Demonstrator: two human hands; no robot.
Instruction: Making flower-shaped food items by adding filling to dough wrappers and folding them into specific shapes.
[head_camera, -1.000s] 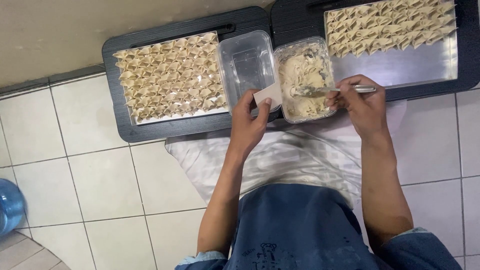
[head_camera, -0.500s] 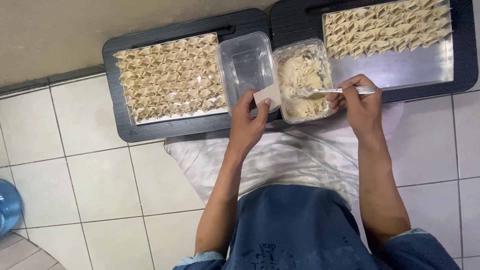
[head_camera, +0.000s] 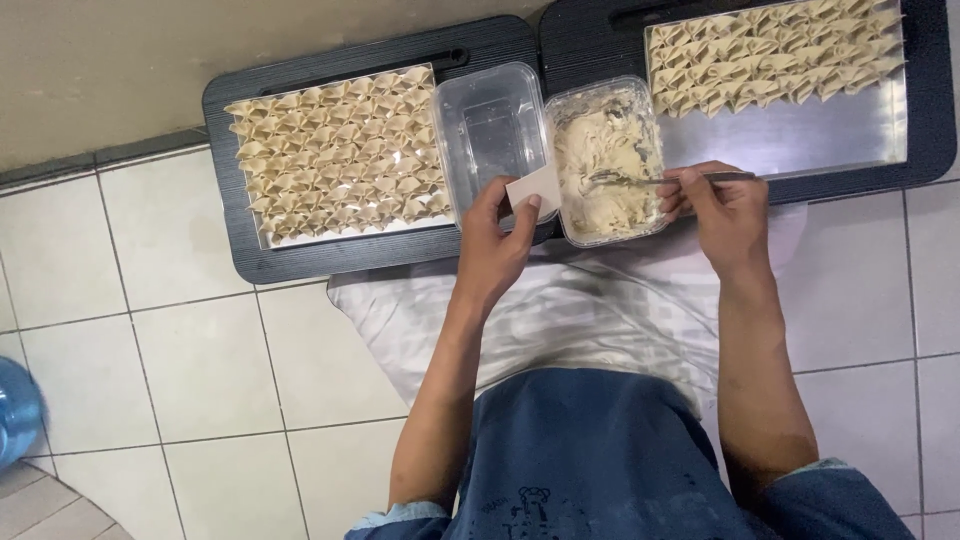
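Observation:
My left hand holds a small square dumpling wrapper flat on its fingers, just below an empty clear plastic tub. My right hand grips a metal spoon by the handle, its bowl dipped into the pale filling in a second clear tub. Both tubs sit between two black trays. The left tray is covered with several folded dumplings. The right tray has folded dumplings in its upper part on a shiny metal sheet.
A white cloth lies over my lap on the tiled floor. A beige wall runs behind the trays. A blue water bottle shows at the left edge.
The view has shifted slightly. My right hand has moved the spoon a little within the filling tub; the left hand still holds the wrapper in the same place.

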